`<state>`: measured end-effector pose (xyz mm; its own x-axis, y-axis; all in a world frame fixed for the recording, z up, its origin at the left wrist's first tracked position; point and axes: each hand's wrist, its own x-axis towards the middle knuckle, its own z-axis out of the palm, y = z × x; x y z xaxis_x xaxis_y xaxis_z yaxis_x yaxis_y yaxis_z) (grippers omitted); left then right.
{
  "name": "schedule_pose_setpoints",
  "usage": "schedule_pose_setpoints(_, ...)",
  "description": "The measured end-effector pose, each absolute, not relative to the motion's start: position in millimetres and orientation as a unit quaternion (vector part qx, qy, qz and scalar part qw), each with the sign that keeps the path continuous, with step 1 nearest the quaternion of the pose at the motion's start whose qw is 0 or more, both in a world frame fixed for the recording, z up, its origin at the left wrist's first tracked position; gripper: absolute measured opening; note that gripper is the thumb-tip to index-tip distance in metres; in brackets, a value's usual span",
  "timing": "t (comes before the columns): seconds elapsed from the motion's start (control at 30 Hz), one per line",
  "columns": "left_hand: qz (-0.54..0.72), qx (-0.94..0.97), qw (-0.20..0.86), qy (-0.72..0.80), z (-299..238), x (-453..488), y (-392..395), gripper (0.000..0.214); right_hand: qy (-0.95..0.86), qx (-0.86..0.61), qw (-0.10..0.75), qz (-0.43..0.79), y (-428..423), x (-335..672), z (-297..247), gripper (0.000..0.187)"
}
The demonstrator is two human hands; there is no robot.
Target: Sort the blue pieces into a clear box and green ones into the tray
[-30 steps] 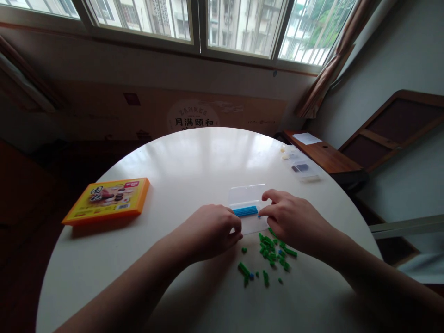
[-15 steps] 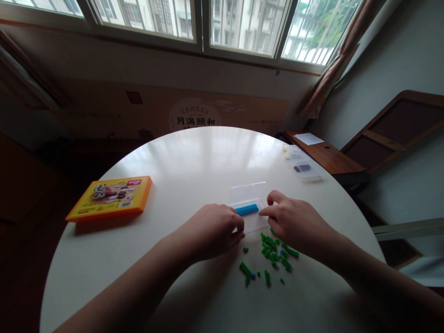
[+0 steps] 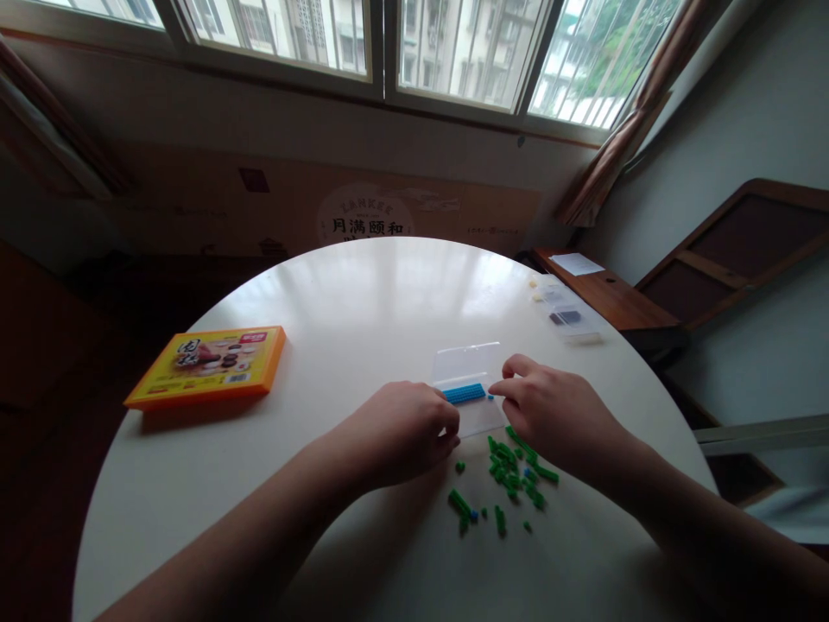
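Note:
A clear plastic box (image 3: 476, 421) lies with its lid (image 3: 466, 358) folded open on the white table. Inside it rests a row of blue building bricks (image 3: 465, 394). My left hand (image 3: 414, 432) is closed at the box's left edge, its curled fingertips partly hidden. A tiny blue brick (image 3: 490, 397) sits at the right end of the row, by the tip of my right hand's (image 3: 547, 406) outstretched forefinger. The other right fingers are bent, with nothing visible in them. Loose green bricks (image 3: 505, 466) lie scattered in front of the box, with a few blue ones among them.
An orange and yellow game box (image 3: 207, 367) lies at the left of the round white table (image 3: 350, 311). Another clear case (image 3: 570, 320) with dark and pale pieces is near the right edge. A wooden desk (image 3: 628, 298) with paper stands beyond.
My right forefinger has drawn slightly away from the row's end, and the tiny blue brick now shows there. My left hand keeps its place at the box.

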<state>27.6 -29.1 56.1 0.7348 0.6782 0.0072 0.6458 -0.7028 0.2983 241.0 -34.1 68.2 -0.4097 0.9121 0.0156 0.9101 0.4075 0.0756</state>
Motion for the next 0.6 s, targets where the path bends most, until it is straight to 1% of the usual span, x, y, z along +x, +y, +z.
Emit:
schedule_pose_setpoints(0.23,0.049,0.922,0.127,0.362,57.3,28.2,-29.9,0.02,0.85,0.525,0.023,0.023,-36.0,238.8,64.4,0.026)
schedule_pose_setpoints(0.6,0.054,0.922,0.129,0.361,55.8,28.3,-30.1,0.02,0.849,0.527,0.015,0.04,-37.5,239.1,62.4,0.031)
